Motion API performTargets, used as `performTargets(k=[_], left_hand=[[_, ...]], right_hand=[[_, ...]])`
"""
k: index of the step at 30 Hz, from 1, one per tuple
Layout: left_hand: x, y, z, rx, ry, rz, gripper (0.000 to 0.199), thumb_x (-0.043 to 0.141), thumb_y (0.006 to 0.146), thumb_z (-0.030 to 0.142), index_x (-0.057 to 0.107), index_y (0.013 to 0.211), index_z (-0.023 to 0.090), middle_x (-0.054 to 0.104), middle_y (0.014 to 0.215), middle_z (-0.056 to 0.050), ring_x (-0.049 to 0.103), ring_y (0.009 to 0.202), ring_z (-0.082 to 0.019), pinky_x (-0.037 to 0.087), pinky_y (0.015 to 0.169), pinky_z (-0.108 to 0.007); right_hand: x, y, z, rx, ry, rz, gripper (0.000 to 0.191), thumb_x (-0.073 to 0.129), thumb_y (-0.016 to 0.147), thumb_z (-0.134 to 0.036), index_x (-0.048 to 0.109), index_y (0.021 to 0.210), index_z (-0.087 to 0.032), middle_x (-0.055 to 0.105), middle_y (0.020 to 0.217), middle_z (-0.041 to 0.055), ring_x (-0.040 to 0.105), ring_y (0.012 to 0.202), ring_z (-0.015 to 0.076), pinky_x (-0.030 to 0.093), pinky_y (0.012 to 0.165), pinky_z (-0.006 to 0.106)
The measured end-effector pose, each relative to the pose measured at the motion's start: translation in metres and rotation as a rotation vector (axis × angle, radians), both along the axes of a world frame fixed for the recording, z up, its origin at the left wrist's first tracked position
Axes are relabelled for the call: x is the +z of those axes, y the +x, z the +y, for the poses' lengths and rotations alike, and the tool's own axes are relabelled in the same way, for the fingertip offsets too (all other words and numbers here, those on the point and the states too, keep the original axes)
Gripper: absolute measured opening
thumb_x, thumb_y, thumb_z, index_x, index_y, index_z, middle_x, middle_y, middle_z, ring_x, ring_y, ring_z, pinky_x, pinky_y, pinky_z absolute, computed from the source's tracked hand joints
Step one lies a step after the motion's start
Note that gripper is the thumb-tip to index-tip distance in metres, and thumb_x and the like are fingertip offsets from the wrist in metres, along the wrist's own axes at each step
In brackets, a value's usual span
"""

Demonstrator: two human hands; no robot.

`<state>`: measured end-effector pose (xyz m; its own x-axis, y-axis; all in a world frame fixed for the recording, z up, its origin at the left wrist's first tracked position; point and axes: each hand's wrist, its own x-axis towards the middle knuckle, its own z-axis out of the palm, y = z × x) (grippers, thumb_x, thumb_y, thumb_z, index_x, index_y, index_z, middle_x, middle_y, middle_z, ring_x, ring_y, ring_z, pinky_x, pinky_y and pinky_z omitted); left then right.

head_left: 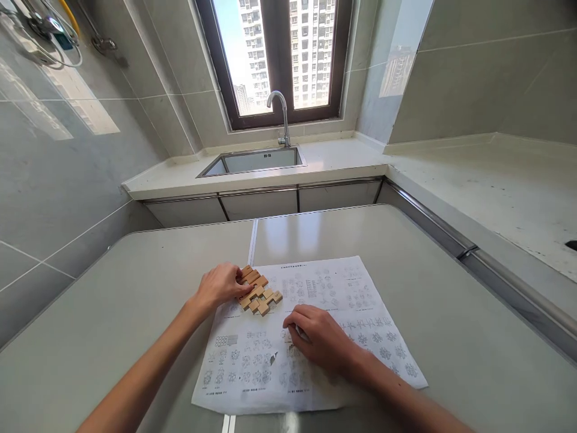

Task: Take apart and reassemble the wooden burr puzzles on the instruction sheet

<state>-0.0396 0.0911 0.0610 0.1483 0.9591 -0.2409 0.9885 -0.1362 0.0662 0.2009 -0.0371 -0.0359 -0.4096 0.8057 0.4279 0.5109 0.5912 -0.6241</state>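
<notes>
Several notched wooden pieces lie close together on the upper left part of a large printed sheet. At their left edge is my left hand, its thumb and fingers closed on one of the wooden pieces. My right hand rests on the middle of the sheet, to the right of and below the pieces. Its fingers are curled inward, and whatever they hold, if anything, is hidden. Rows of small diagrams cover the paper, which has a small torn spot left of my right hand.
The sheet lies on a pale table with a white seam. Beyond it are a white counter, a sink, a faucet and a window. Another counter runs along the right, with a metal rail below.
</notes>
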Motion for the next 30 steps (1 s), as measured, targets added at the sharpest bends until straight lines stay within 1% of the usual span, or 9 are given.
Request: performTargets(k=[6,11,17,21,23,25,27,28,30], left_hand=[[-0.001,0.003,0.009,-0.040,0.005,0.024,0.027,0.068,0.067,0.053,0.071,0.069,0.026,0.074,0.072,-0.003,0.064,0.068,-0.023,0.032,0.058,-0.031],[0.000,0.000,0.015,-0.079,0.023,0.034,0.031,0.069,0.065,0.056,0.073,0.072,0.026,0.077,0.078,-0.005,0.067,0.073,-0.026,0.035,0.059,-0.031],[0.003,-0.002,0.016,-0.100,0.034,0.036,0.032,0.070,0.064,0.057,0.072,0.071,0.025,0.078,0.078,-0.004,0.068,0.073,-0.025,0.036,0.058,-0.030],[0.007,-0.001,0.016,-0.096,0.057,0.026,0.035,0.071,0.065,0.057,0.074,0.078,0.026,0.079,0.083,-0.005,0.069,0.076,-0.026,0.037,0.059,-0.030],[0.012,0.000,0.017,-0.096,0.074,0.016,0.037,0.072,0.064,0.058,0.075,0.081,0.026,0.080,0.085,-0.005,0.069,0.078,-0.027,0.036,0.059,-0.031],[0.019,0.003,0.016,-0.104,0.092,0.005,0.036,0.072,0.065,0.059,0.075,0.079,0.026,0.079,0.085,-0.005,0.069,0.077,-0.026,0.035,0.058,-0.031],[0.028,0.008,0.014,-0.119,0.114,-0.009,0.034,0.073,0.066,0.059,0.073,0.075,0.026,0.078,0.082,-0.004,0.068,0.075,-0.025,0.034,0.057,-0.031],[0.033,0.013,0.011,-0.131,0.127,-0.020,0.036,0.073,0.066,0.060,0.073,0.075,0.026,0.078,0.083,-0.003,0.067,0.075,-0.025,0.034,0.057,-0.031],[0.043,0.024,0.004,-0.160,0.149,-0.040,0.039,0.073,0.068,0.063,0.073,0.076,0.025,0.076,0.082,-0.003,0.066,0.074,-0.025,0.033,0.057,-0.031]], right_hand=[[0.001,0.000,0.001,-0.002,0.001,0.005,0.021,0.054,0.094,-0.006,0.068,0.097,-0.021,0.072,0.088,0.0042,0.066,0.078,0.0201,0.049,0.070,0.031],[0.000,0.001,0.001,-0.007,-0.004,0.014,0.021,0.054,0.093,-0.006,0.069,0.096,-0.021,0.072,0.088,0.0047,0.067,0.080,0.0204,0.050,0.072,0.031],[0.001,0.001,0.001,-0.001,-0.017,0.026,0.021,0.055,0.093,-0.005,0.069,0.096,-0.021,0.072,0.088,0.0050,0.066,0.079,0.0205,0.050,0.072,0.031],[0.002,0.001,0.001,0.005,-0.042,0.050,0.022,0.054,0.093,-0.005,0.069,0.096,-0.021,0.072,0.089,0.0055,0.066,0.080,0.0209,0.050,0.073,0.032],[0.002,0.000,0.001,0.004,-0.065,0.073,0.022,0.054,0.093,-0.005,0.069,0.096,-0.022,0.071,0.088,0.0049,0.066,0.080,0.0206,0.050,0.073,0.032],[0.003,0.000,0.002,-0.002,-0.086,0.098,0.022,0.055,0.092,-0.006,0.069,0.096,-0.022,0.070,0.087,0.0039,0.065,0.077,0.0192,0.050,0.073,0.031],[0.004,0.001,0.004,-0.007,-0.153,0.161,0.020,0.055,0.094,-0.009,0.069,0.100,-0.022,0.070,0.085,0.0027,0.063,0.074,0.0174,0.052,0.071,0.030],[0.005,0.002,0.005,-0.003,-0.228,0.237,0.017,0.056,0.096,-0.012,0.068,0.103,-0.021,0.070,0.086,0.0027,0.064,0.075,0.0170,0.053,0.072,0.030],[0.009,0.005,0.008,0.025,-0.460,0.471,0.015,0.060,0.099,-0.022,0.066,0.113,-0.021,0.071,0.096,0.0048,0.067,0.084,0.0180,0.055,0.076,0.031]])
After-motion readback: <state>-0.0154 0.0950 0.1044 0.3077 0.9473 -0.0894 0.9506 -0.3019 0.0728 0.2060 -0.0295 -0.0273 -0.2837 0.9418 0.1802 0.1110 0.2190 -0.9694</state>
